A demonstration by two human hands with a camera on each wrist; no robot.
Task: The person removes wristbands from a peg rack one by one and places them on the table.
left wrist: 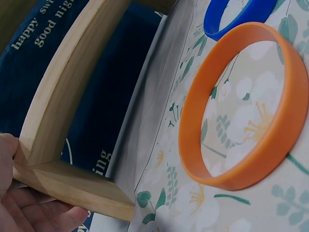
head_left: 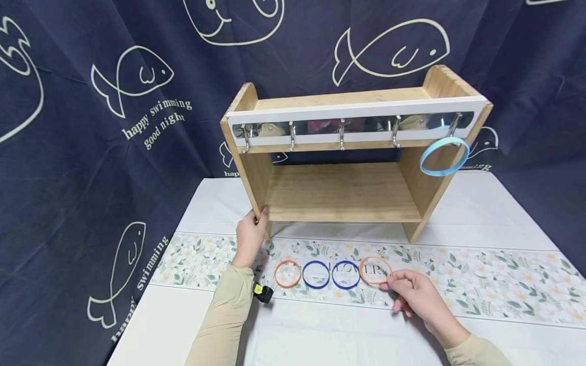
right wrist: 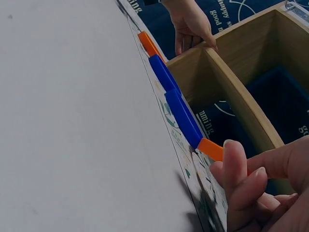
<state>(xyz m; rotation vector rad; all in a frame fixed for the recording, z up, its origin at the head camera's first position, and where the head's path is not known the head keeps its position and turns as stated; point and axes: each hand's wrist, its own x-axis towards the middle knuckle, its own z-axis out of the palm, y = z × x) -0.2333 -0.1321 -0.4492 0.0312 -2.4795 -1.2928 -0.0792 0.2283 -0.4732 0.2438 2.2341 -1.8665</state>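
Note:
My left hand (head_left: pixel 250 236) grips the lower left side panel of a wooden shelf rack (head_left: pixel 343 203), thumb at its front edge. In the right wrist view, that hand (right wrist: pixel 193 24) shows at the top. A row of silicone wristbands lies on the flowered strip: an orange wristband (head_left: pixel 287 274) at left, two dark blue wristbands (head_left: pixel 316 287) (head_left: pixel 346 287), and another orange wristband (head_left: pixel 361 267) at right. My right hand (head_left: pixel 418 295) pinches that right orange wristband by its right edge, between thumb and fingertips. A light blue wristband (head_left: pixel 441 173) hangs on the rack's rightmost hook (head_left: pixel 455 124).
Several metal hooks (head_left: pixel 342 134) line the rack's white front board. A dark blue curtain (head_left: pixel 293 66) with fish drawings hangs behind. The white table (head_left: pixel 320 330) carries a flowered strip (head_left: pixel 503 284) across it. A small black device (head_left: pixel 263 293) is at my left wrist.

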